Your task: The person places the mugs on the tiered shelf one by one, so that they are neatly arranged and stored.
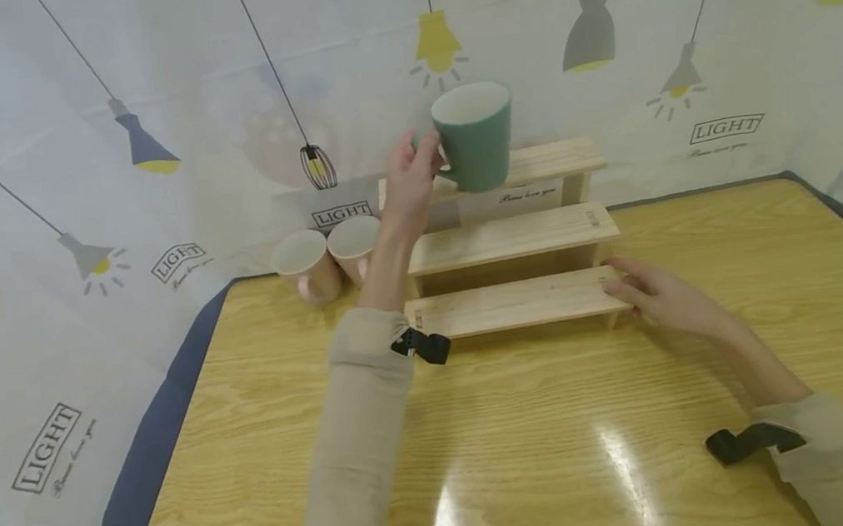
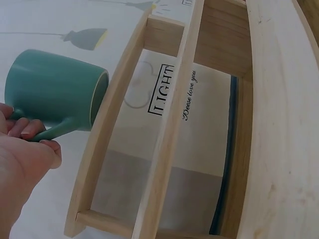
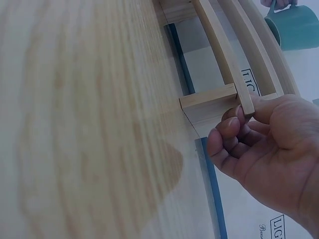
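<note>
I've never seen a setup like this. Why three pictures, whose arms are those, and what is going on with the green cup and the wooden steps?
No machine here: a person wears three cameras. The wide picture comes from a camera on the head, looking down at both arms. The other two come from cameras strapped to each wrist, so they show each hand up close.

On the wooden table stands a three-step wooden rack, with a lamp-patterned cloth hung behind. Two pink cups sit on the table left of the rack.

The left hand holds a green mug by its handle, lifted in the air near the rack's top step. The left wrist view shows fingers curled round the handle.

The right hand rests on the right end of the lowest step; its wrist view shows thumb and fingers pinching that end.
</note>
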A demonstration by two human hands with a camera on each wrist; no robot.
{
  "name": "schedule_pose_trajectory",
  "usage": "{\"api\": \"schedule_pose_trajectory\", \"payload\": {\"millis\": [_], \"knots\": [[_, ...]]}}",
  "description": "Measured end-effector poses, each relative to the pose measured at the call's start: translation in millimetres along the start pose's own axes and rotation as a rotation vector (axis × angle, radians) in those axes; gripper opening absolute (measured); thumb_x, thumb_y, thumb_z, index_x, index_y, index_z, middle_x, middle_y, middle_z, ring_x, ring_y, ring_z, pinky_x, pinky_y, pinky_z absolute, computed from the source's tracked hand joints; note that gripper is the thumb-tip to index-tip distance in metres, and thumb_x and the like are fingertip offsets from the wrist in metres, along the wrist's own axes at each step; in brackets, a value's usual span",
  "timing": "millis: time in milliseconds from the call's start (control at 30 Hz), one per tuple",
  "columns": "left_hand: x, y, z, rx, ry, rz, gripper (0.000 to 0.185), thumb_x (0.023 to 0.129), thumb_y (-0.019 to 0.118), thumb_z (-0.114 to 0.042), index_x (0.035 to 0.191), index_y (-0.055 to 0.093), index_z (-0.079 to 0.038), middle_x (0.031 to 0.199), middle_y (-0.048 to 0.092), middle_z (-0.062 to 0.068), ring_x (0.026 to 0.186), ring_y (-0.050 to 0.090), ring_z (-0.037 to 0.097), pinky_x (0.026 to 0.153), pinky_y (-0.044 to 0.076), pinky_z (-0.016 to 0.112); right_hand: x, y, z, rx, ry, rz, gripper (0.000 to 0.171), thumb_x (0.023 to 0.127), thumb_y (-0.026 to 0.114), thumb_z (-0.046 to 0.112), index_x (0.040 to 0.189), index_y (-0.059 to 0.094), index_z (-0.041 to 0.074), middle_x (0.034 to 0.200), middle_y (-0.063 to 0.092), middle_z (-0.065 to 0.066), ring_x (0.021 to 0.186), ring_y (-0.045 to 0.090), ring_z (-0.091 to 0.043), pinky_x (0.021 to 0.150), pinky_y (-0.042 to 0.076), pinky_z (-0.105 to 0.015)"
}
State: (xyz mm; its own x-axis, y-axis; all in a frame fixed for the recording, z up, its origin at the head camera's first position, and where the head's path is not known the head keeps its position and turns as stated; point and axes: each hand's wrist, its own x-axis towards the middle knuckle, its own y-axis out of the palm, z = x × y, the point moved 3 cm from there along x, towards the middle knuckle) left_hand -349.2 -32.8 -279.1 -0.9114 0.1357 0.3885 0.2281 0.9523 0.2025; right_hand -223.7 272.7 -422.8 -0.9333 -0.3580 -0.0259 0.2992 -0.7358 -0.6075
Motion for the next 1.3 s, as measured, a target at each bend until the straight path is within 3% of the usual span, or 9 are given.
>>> {"api": "schedule_pose_trajectory", "payload": {"millis": [333,600,1000,1300], "knots": [[9.7,1.8,9.0,0.013,-0.023,0.013,0.034,0.106,0.046,-0.007,0.074,0.036,-0.013,0.064,0.032,-0.003,0.065,0.033,0.015,0.077,0.040,0.028,0,0,-2,0.011,0.018,0.002,0.066,0.109,0.045,0.031,0.157,0.018,-0.004,0.120,0.061,-0.025,0.078,0.058,-0.022,0.066,0.051,-0.033],[11.6,0.7,6.6,0.045,-0.046,0.031,0.025,0.108,0.045,-0.013,0.083,0.038,-0.012,0.073,0.033,0.000,0.068,0.032,0.013,0.070,0.031,0.025,0,0,3,-0.008,0.008,-0.005,0.063,0.109,0.046,0.029,0.156,0.021,-0.005,0.102,0.065,-0.016,0.073,0.058,-0.023,0.062,0.049,-0.033],[14.5,-0.4,9.5,0.071,-0.030,0.002,0.010,0.108,0.048,-0.015,0.098,0.045,-0.012,0.080,0.040,0.002,0.074,0.039,0.014,0.073,0.035,0.028,1,0,-1,-0.008,0.014,-0.006,0.062,0.109,0.046,0.024,0.156,0.019,-0.007,0.106,0.065,-0.018,0.075,0.059,-0.022,0.062,0.051,-0.034],[17.4,0.5,12.5,0.088,-0.050,0.008,0.009,0.108,0.048,-0.021,0.104,0.045,-0.014,0.084,0.040,0.001,0.077,0.039,0.015,0.076,0.037,0.028,1,1,1,0.002,0.006,-0.008,0.061,0.109,0.046,0.023,0.155,0.019,-0.007,0.109,0.065,-0.020,0.073,0.058,-0.022,0.061,0.050,-0.033]]}}
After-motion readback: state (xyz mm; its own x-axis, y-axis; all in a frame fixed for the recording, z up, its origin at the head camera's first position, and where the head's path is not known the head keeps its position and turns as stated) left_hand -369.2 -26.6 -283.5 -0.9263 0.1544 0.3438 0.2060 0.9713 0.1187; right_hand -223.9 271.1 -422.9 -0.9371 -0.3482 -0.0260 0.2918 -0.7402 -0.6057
